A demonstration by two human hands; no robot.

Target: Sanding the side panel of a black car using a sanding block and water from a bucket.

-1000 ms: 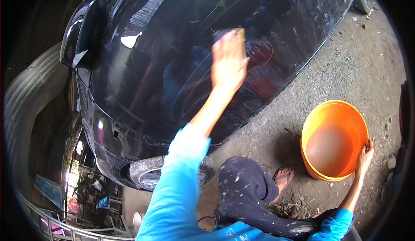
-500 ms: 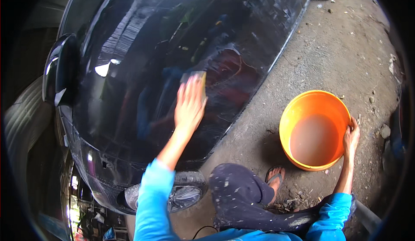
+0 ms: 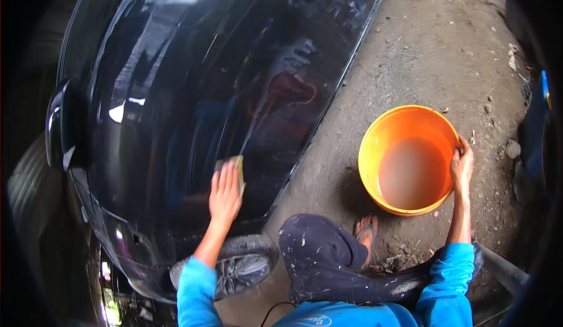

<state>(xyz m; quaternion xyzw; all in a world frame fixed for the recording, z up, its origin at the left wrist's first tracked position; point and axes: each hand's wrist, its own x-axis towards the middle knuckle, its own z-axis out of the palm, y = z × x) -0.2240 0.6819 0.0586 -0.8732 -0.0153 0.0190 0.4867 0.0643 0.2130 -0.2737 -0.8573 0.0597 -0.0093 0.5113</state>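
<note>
My left hand [image 3: 226, 197] lies over a flat yellow-and-grey sanding pad [image 3: 237, 165], pressing it to the lower front part of a black car door [image 3: 176, 133]. Only the pad's far end and right edge show past my fingers. Wet streaks and reflections run over the glossy panel. On my right stands an orange bucket [image 3: 373, 136], upright on the ground, with cloudy brownish water [image 3: 413, 171] inside. My right hand [image 3: 463, 162] grips its right rim, the fingers hooked over the edge.
A side mirror [image 3: 63, 125] juts out at the left. The car's front wheel [image 3: 243, 268] is close by my left forearm. Stones and debris [image 3: 399, 259] lie on the dirt ground by my sandalled foot [image 3: 366, 233]. A blue object [image 3: 539, 128] stands at the far right.
My left hand has slid the sanding pad down the door toward me and slightly left. My right hand still holds the bucket rim. The whole view has shifted a little.
</note>
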